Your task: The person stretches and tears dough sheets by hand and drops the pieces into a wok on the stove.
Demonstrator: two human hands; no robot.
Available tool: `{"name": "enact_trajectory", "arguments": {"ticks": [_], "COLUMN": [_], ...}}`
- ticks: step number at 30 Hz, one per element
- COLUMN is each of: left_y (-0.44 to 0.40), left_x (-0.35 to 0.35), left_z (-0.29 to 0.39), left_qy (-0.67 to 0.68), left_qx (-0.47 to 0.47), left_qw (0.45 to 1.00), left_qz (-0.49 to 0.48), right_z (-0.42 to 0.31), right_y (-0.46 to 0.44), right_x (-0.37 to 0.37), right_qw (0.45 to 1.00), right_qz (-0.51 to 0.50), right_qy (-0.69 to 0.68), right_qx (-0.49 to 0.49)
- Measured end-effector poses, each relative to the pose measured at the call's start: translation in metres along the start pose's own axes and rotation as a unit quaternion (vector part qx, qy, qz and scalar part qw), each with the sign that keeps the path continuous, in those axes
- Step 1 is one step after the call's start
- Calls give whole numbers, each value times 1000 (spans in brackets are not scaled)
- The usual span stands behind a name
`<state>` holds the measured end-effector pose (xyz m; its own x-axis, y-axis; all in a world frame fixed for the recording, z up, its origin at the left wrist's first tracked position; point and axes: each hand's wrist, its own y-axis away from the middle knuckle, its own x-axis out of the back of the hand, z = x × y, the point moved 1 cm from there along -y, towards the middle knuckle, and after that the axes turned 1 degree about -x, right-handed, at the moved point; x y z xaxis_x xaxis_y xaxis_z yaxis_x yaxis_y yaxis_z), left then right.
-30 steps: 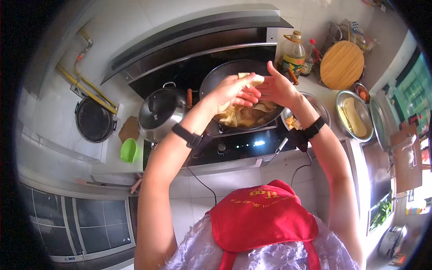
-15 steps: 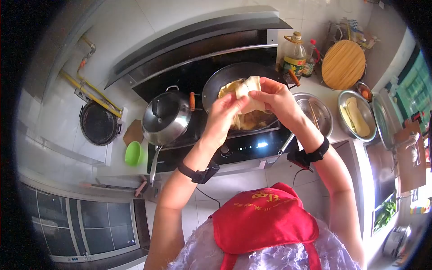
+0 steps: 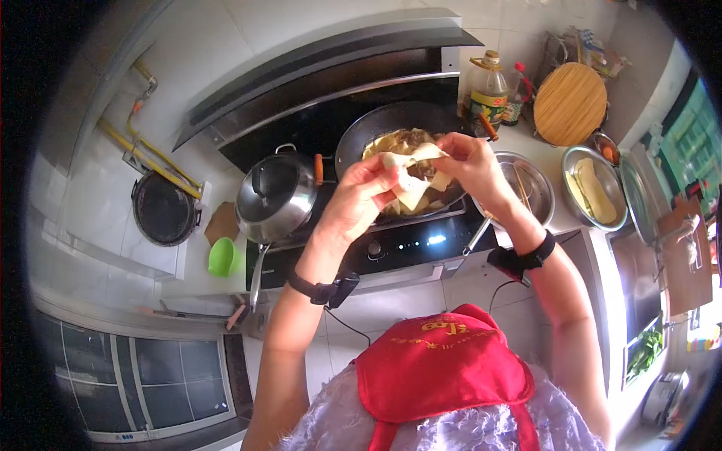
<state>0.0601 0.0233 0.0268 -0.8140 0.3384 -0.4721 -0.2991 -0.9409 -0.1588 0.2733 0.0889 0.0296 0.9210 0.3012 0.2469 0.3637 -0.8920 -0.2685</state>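
Note:
A pale sheet of dough (image 3: 412, 194) is stretched between my two hands above a dark wok (image 3: 357, 135) on the stove. My left hand (image 3: 365, 189) pinches its left edge, and my right hand (image 3: 470, 169) pinches the upper right part. Under the dough, the wok holds brownish food with flat yellowish pieces (image 3: 383, 143) along its side. To the right of the wok, partly behind my right forearm, is a metal bowl (image 3: 538, 188) with chopsticks across it. Farther right, another metal bowl (image 3: 590, 188) contains long pale dough pieces.
A lidded steel pot (image 3: 277, 197) stands left of the wok, its handle pointing toward me. Near it are a green bowl (image 3: 222, 257) and a black pan (image 3: 162, 209). An oil bottle (image 3: 489, 90), a red-capped bottle (image 3: 516, 94) and a round wooden board (image 3: 570, 104) stand behind, at the right.
My hands came apart from overlapping above the wok, and the dough between them is now stretched and twisted, hanging lower. More of the wok's food shows behind it.

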Motion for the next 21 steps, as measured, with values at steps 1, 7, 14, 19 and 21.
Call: {"name": "enact_trajectory", "arguments": {"ticks": [1,7,14,19,21], "left_y": [2,-2,-18,-37,-50], "left_x": [1,37,69,77,84], "left_z": [8,30,38,20,3], "left_qy": [21,63,-99,-255,-308], "left_qx": [-5,2,-4,65,89], "left_qw": [1000,998,988,953,934], "left_qz": [0,21,121,152,156], "right_z": [5,31,91,124,125], "right_y": [-3,-20,-44,-61,-67], "right_x": [6,43,78,67,50], "right_qw": [999,987,978,978,971], "right_qz": [-10,27,45,1,18], "right_qy": [-42,-35,-31,-85,-22], "right_qx": [-26,-152,-200,-191,-237]}}
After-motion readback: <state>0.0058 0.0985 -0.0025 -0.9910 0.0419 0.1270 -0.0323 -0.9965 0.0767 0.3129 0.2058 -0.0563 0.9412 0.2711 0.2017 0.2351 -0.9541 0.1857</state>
